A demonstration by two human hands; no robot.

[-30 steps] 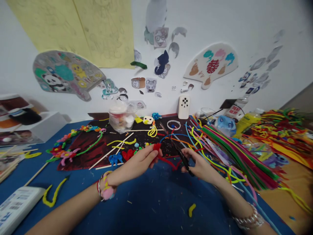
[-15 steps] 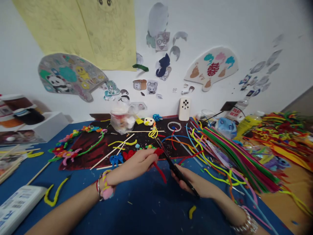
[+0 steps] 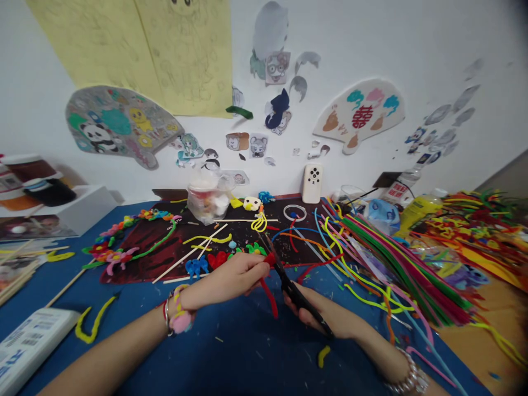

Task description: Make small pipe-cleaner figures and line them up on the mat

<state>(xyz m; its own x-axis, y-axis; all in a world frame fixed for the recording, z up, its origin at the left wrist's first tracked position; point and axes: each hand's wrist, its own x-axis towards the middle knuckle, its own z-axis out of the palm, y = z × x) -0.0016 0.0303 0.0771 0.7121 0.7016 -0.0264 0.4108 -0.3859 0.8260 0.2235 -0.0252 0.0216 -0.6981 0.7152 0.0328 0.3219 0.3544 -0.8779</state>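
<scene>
Gripping a slender red fuzzy craft stem [image 3: 269, 301] beside black-handled scissors [image 3: 304, 304]

Left hand [image 3: 245, 275]: fingers closed on the red stem. A red tuft [image 3: 270, 258] projects past the fingertips; the length of stem hangs below them. Right hand [image 3: 317, 309]: closed around the scissor handles. The narrow blades extend forward and leftward from this grip, alongside the tuft; contact cannot be determined. A lobed blue fuzzy piece [image 3: 197, 267] lies left of the left grip. A short, bent yellow fuzzy piece [image 3: 324, 356] lies nearer the wearer than the right grip.
</scene>
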